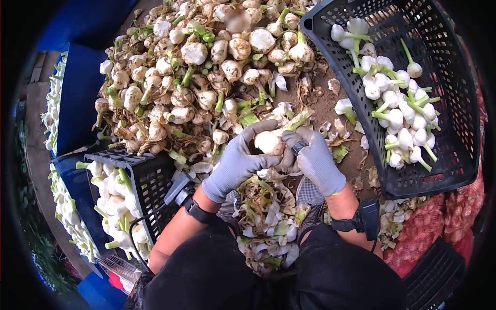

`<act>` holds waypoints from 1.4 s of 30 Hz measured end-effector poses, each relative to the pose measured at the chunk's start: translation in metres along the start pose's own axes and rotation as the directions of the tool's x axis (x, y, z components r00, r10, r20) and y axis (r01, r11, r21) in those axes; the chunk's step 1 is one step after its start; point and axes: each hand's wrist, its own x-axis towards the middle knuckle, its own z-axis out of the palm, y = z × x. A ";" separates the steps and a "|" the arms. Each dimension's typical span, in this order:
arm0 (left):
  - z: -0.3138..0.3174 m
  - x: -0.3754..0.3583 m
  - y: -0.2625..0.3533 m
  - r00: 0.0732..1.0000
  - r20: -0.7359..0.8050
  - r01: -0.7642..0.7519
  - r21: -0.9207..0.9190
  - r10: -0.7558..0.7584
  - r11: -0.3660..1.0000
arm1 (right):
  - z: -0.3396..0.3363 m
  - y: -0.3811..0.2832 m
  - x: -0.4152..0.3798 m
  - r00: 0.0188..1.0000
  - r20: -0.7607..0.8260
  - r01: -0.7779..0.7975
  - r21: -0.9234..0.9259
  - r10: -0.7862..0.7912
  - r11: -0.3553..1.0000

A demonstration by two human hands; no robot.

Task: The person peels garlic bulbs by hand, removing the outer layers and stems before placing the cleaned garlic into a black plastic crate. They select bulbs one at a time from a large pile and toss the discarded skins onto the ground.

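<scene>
Head view: both hands' fingers apparently around 1 garlic bulb.

Both hands wear matt grey knit gloves, left hand and right hand. The garlic bulb between them has papery, dirt-smudged skin. The black crate is matt plastic lattice; the peeled bulbs inside look smooth, slightly glossy white.

Bare brown dirt ground under daylight, blue tarp at left.
</scene>
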 end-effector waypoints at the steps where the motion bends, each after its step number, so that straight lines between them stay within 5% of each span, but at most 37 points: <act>1: -0.005 0.001 -0.006 0.999 0.044 -0.006 -0.028 0.008 1.000 | -0.001 0.004 0.001 0.999 -0.001 0.053 -0.021 -0.053 0.998; 2: -0.008 0.000 -0.006 0.999 0.042 -0.007 -0.027 0.008 1.000 | -0.003 0.010 0.003 0.999 0.001 0.054 -0.020 -0.054 0.998; 4: -0.009 -0.001 0.001 0.975 0.218 0.146 -0.535 -0.031 0.832 | -0.002 0.018 0.003 0.908 -0.123 0.248 -0.615 -0.401 0.749; 5: -0.003 -0.001 0.002 0.978 0.192 0.173 -0.527 -0.081 0.832 | -0.003 0.019 0.001 0.815 -0.079 0.300 -0.790 -0.575 0.534; 6: -0.003 -0.001 0.002 0.978 0.192 0.173 -0.527 -0.082 0.832 | 0.000 0.013 -0.003 0.815 -0.079 0.300 -0.790 -0.575 0.534; 7: -0.004 -0.001 0.002 0.984 0.175 0.108 -0.439 -0.033 0.892 | 0.005 0.006 -0.007 0.912 -0.163 0.254 -0.495 -0.375 0.831; 8: -0.004 0.000 0.001 0.986 0.165 0.041 -0.346 0.018 0.937 | 0.007 0.001 -0.010 0.977 -0.156 0.129 -0.123 -0.147 0.984; 9: -0.004 0.001 -0.002 0.986 0.168 0.045 -0.347 0.015 0.937 | 0.005 0.000 -0.011 0.976 -0.160 0.127 -0.123 -0.146 0.984; 12: -0.004 0.007 -0.010 0.968 0.155 -0.241 0.360 0.198 0.901 | 0.001 -0.006 -0.011 0.997 -0.080 0.034 0.145 -0.023 0.989; 14: -0.003 0.003 -0.004 0.988 0.106 -0.138 0.305 0.111 0.942 | 0.000 -0.013 -0.007 0.990 -0.026 -0.139 -0.001 0.139 0.990; 19: -0.002 -0.001 0.003 0.999 0.049 -0.019 0.070 0.015 0.997 | 0.001 -0.014 -0.012 0.994 0.061 -0.091 0.027 0.089 0.996; 22: -0.004 0.003 -0.003 0.995 0.067 -0.080 0.061 0.076 0.995 | 0.002 -0.015 -0.017 0.987 0.045 -0.159 0.259 0.153 0.953; 24: -0.005 0.003 -0.002 0.986 0.089 -0.144 0.074 0.138 0.987 | -0.001 -0.011 -0.018 0.997 -0.001 -0.080 0.153 0.081 0.985; 25: -0.004 0.001 0.005 0.996 0.084 -0.027 0.004 0.026 1.000 | -0.002 -0.008 -0.016 0.997 0.000 -0.080 0.153 0.081 0.985; 26: -0.004 0.000 0.009 0.993 0.086 0.090 -0.064 -0.084 0.994 | -0.002 -0.005 -0.013 0.996 -0.087 -0.013 -0.208 -0.005 0.978; 27: 0.000 -0.003 0.002 0.996 0.083 -0.028 -0.124 0.038 0.992 | -0.001 -0.001 -0.012 0.984 -0.137 0.022 -0.545 -0.115 0.838; 28: 0.002 -0.002 0.002 0.997 0.068 0.056 -0.167 -0.046 0.984 | -0.001 0.002 -0.011 0.984 -0.135 0.024 -0.544 -0.116 0.839; 30: 0.001 0.004 -0.003 0.985 0.168 0.102 -0.417 -0.034 0.903 | 0.000 0.007 -0.009 0.714 0.079 0.386 -0.873 -0.696 0.298; 32: 0.005 0.003 -0.003 0.992 0.113 0.087 -0.305 -0.055 0.949 | -0.001 0.010 -0.006 0.761 0.044 0.404 -0.813 -0.647 0.419; 33: 0.005 0.001 0.001 0.996 0.053 0.085 -0.180 -0.076 0.980 | 0.004 0.011 -0.005 0.853 -0.085 0.429 -0.444 -0.514 0.787; 34: 0.006 0.001 0.004 0.989 0.062 0.141 -0.173 -0.133 0.975 | 0.009 0.011 -0.004 0.939 -0.114 0.331 0.047 -0.324 0.943; 35: 0.009 -0.003 0.009 0.992 0.072 0.111 -0.074 -0.106 0.991 | 0.002 0.011 -0.010 0.978 -0.054 0.198 -0.063 -0.201 0.978; 36: 0.012 -0.006 0.012 0.993 0.086 0.079 0.022 -0.081 0.997 | 0.002 0.016 -0.010 0.993 -0.057 0.105 0.072 -0.101 0.992; 38: 0.003 -0.007 0.013 0.980 0.072 0.178 0.122 -0.188 0.976 | -0.007 0.032 -0.005 0.997 -0.071 0.008 -0.138 -0.018 0.990; 39: -0.007 -0.009 -0.004 0.996 0.030 0.077 0.181 -0.084 0.980 | -0.015 0.045 -0.001 0.998 -0.065 0.011 -0.140 -0.020 0.990; 41: -0.024 -0.006 -0.032 0.981 -0.043 -0.155 0.398 0.187 0.904 | -0.025 0.068 -0.001 0.990 0.141 -0.069 0.552 -0.012 0.831; 42: -0.024 0.000 -0.027 0.933 -0.052 -0.271 0.548 0.355 0.791 | -0.014 0.056 -0.010 0.990 0.143 -0.071 0.551 -0.011 0.831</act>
